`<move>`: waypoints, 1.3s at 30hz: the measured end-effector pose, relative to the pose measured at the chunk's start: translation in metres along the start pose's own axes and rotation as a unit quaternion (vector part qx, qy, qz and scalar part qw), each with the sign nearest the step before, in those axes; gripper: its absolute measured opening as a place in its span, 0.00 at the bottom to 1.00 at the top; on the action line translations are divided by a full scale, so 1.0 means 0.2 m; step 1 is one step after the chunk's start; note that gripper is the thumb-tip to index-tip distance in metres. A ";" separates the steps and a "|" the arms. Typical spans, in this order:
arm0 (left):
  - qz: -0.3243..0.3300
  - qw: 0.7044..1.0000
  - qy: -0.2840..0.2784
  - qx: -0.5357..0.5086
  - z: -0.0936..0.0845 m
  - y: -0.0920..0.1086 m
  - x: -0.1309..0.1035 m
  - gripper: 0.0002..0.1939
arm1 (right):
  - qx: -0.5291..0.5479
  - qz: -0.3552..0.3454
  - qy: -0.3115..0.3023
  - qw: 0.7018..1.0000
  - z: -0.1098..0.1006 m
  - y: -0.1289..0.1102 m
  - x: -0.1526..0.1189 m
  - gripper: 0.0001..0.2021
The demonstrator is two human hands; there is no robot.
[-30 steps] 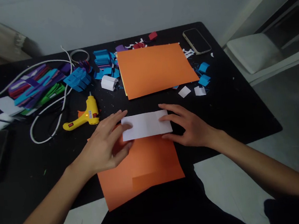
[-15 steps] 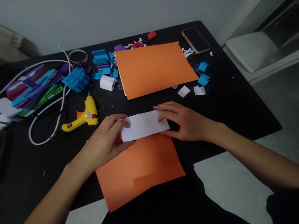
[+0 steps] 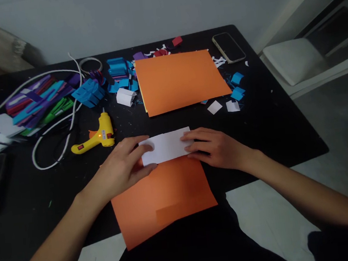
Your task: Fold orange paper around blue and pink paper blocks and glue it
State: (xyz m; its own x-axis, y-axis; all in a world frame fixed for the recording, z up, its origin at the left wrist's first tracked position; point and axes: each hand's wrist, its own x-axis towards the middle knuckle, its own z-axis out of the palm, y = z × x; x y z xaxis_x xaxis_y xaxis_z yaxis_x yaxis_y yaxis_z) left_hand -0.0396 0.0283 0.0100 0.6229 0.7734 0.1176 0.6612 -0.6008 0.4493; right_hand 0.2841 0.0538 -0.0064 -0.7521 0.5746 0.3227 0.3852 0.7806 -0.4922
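Note:
A white paper strip [image 3: 167, 147] with faint fold lines lies across the top of an orange sheet [image 3: 165, 194] at the table's near edge. My left hand [image 3: 125, 161] holds the strip's left end, fingertips along its top edge and on its face, thumb at the lower edge. At the right end my right hand [image 3: 212, 148] grips it too, fingertips resting on its face, thumb low by the bottom edge. The sheet's upper part is covered by the strip and my left hand.
Left of my hands lies a yellow glue gun [image 3: 100, 134], its small light lit. Beyond are an orange paper stack [image 3: 181, 81], blue folded pieces [image 3: 89, 92], a white folded piece [image 3: 125, 97] and a phone [image 3: 229, 47]. A white cable [image 3: 34, 148] loops at left beside coloured strips [image 3: 40, 99].
My right hand's fingers have shifted slightly down on the strip's right end, exposing its top right corner. My left hand stays nearly in place.

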 end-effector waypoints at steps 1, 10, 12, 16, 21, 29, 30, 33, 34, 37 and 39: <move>0.005 1.000 0.003 0.006 0.00 0.00 0.00 0.18 | 0.002 0.004 -0.002 1.000 0.00 0.00 0.00 0.06; 0.034 0.998 0.030 0.034 0.02 0.00 -0.01 0.18 | -0.022 0.001 -0.003 1.000 0.01 -0.01 -0.01 0.09; 0.044 0.997 0.039 0.047 0.02 0.01 -0.01 0.18 | -0.034 -0.003 -0.009 0.999 0.00 -0.02 -0.02 0.12; 0.055 0.997 0.026 0.051 0.03 0.04 -0.02 0.17 | -0.044 -0.001 -0.032 0.999 -0.05 -0.05 -0.04 0.20; 0.042 0.997 -0.002 0.060 0.01 0.06 -0.06 0.16 | -0.017 0.040 -0.104 0.994 -0.11 -0.08 -0.06 0.30; 0.012 0.999 -0.034 -0.018 -0.03 0.04 -0.09 0.23 | 0.014 0.068 -0.138 0.988 -0.13 -0.08 -0.09 0.36; 0.006 0.999 -0.039 -0.024 -0.04 0.04 -0.09 0.24 | 0.021 0.073 -0.140 0.987 -0.13 -0.08 -0.08 0.38; 0.000 0.998 -0.054 -0.024 -0.05 0.04 -0.09 0.25 | 0.027 0.079 -0.142 0.986 -0.14 -0.08 -0.08 0.39; -0.001 0.998 -0.058 -0.023 -0.05 0.04 -0.09 0.25 | 0.026 0.079 -0.143 0.986 -0.13 -0.08 -0.08 0.38; -0.001 0.998 -0.060 -0.024 -0.05 0.04 -0.09 0.25 | 0.020 0.078 -0.139 0.987 -0.12 -0.08 -0.08 0.34; -0.004 0.998 -0.058 -0.027 -0.05 0.04 -0.10 0.24 | 0.017 0.075 -0.133 0.988 -0.12 -0.07 -0.08 0.32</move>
State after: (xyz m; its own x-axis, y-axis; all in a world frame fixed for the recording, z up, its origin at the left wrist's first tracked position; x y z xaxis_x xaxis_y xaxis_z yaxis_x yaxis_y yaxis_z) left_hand -0.0503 0.0106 0.0196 0.6636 0.7480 0.0109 0.6451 -0.5796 0.4979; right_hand 0.3036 0.0388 0.0138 -0.8036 0.5947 0.0226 0.4878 0.6800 -0.5473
